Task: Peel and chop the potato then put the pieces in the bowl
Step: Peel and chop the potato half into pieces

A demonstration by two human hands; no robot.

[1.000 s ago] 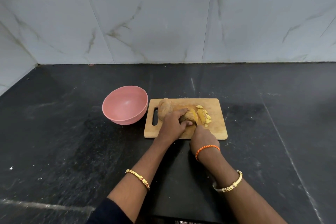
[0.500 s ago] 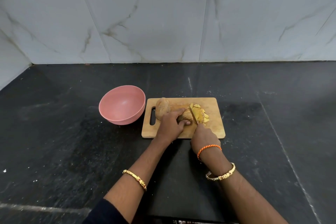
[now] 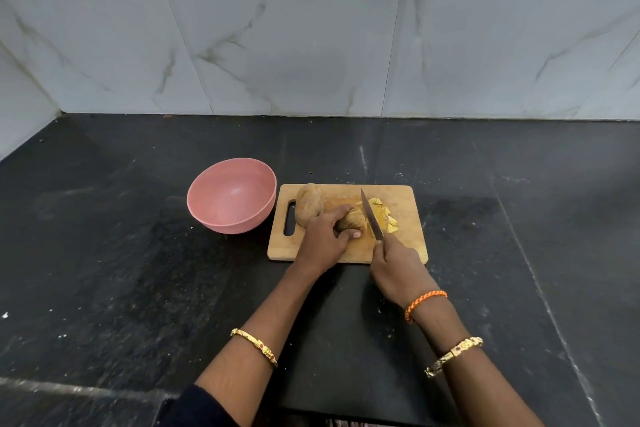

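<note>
A wooden cutting board (image 3: 405,246) lies on the black counter. My left hand (image 3: 323,239) grips a brown, partly cut potato piece (image 3: 351,220) on the board. My right hand (image 3: 398,267) holds a knife (image 3: 371,215) whose blade stands just to the right of that piece. Yellow potato chunks (image 3: 384,215) lie right of the blade. Another brown potato half (image 3: 309,207) sits near the board's handle slot. An empty pink bowl (image 3: 232,196) stands left of the board.
The black stone counter (image 3: 104,253) spreads wide on both sides. A white marble-tile wall (image 3: 311,45) rises behind it. A dark flat mat (image 3: 346,340) lies under my forearms at the counter's front.
The knife blade has lifted and now stands out clearly between the held potato piece and the cut chunks. The view has tilted down a little.
</note>
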